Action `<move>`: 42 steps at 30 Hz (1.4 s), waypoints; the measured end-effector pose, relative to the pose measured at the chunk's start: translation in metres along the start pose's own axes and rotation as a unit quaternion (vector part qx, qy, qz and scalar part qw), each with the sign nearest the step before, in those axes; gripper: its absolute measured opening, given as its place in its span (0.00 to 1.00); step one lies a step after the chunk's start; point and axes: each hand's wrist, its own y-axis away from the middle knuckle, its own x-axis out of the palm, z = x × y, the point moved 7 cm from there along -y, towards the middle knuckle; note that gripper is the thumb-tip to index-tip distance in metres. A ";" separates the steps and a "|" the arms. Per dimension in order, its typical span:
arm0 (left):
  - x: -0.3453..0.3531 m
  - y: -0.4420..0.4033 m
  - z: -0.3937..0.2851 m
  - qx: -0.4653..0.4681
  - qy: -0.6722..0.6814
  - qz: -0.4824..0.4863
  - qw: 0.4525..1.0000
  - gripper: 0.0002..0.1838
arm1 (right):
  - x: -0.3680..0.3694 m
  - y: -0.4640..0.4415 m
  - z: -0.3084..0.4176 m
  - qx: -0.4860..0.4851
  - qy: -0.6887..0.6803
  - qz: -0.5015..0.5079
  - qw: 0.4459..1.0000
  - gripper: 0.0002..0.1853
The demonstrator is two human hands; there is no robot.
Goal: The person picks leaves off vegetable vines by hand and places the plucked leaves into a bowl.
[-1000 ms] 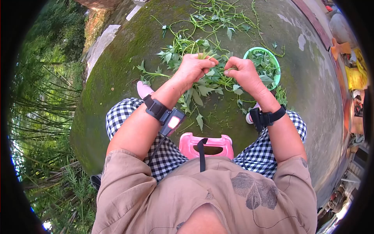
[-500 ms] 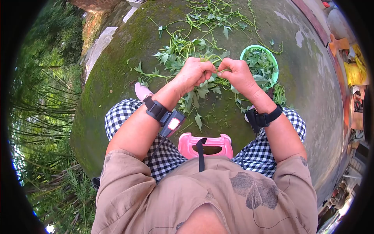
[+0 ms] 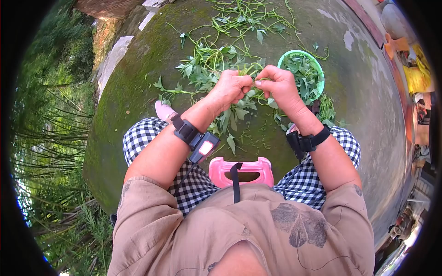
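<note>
My left hand (image 3: 232, 88) is closed round a bunch of green stems (image 3: 247, 70), whose leaves hang below the fist. Close against it on the right, my right hand (image 3: 280, 87) is pinched on the end of a stem from that bunch. Beneath and behind both hands, a heap of leafy vines (image 3: 202, 69) lies on the mossy ground. A green-rimmed basket (image 3: 321, 79) holding picked leaves (image 3: 304, 76) stands just right of my right hand.
More long vines (image 3: 244, 18) trail over the concrete ground (image 3: 359, 110) farther off. Some green stems (image 3: 327, 109) lie below the basket. A pink stool (image 3: 216, 171) is between my knees. Yellow bags (image 3: 416, 78) and clutter line the right edge; bushes (image 3: 55, 138) fill the left.
My right hand has moved left to meet my left hand, and its fingers have come to the stems there. The view has shifted slightly.
</note>
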 end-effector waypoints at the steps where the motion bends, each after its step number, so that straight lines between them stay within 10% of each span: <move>1: 0.001 0.000 0.002 -0.002 -0.003 -0.004 1.000 0.10 | -0.004 0.001 0.002 -0.007 -0.009 -0.014 1.000 0.02; 12: -0.010 -0.011 0.018 -0.047 0.013 -0.037 0.998 0.10 | -0.099 0.015 0.014 0.007 -0.107 -0.143 0.984 0.02; 23: -0.005 -0.018 0.028 -0.099 0.185 0.021 0.977 0.04 | -0.189 0.019 -0.028 0.059 0.096 -0.366 0.924 0.11; 33: 0.014 -0.020 0.019 -0.093 0.273 0.093 0.953 0.05 | -0.025 0.009 -0.028 0.065 0.028 0.037 0.997 0.17; 42: 0.002 -0.020 0.019 -0.089 0.209 0.003 0.974 0.03 | -0.049 0.008 -0.013 0.085 0.186 0.025 0.979 0.09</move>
